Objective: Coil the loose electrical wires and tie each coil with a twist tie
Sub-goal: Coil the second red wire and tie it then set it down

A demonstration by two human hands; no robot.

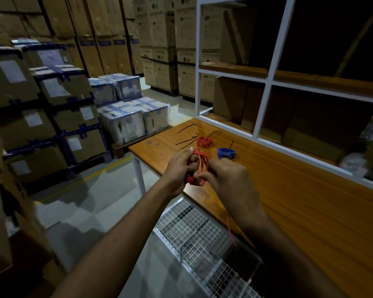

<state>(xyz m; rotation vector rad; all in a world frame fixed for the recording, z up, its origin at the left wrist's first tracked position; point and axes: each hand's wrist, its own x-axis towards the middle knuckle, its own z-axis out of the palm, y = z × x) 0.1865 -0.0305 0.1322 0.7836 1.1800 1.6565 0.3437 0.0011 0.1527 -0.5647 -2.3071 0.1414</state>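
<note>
Above the near left corner of the wooden table I hold a coil of red wire between both hands. My left hand grips its left side with curled fingers. My right hand pinches the coil at its lower edge. A loose red wire end hangs down past my right wrist. Farther back on the table lie a tied red coil and a tied blue coil. Several black twist ties lie to the left of the red coil.
A white-framed shelf unit with cardboard boxes stands along the table's far edge. A wire mesh basket sits below the table's near side. Stacked cartons and wrapped pallets fill the warehouse floor to the left.
</note>
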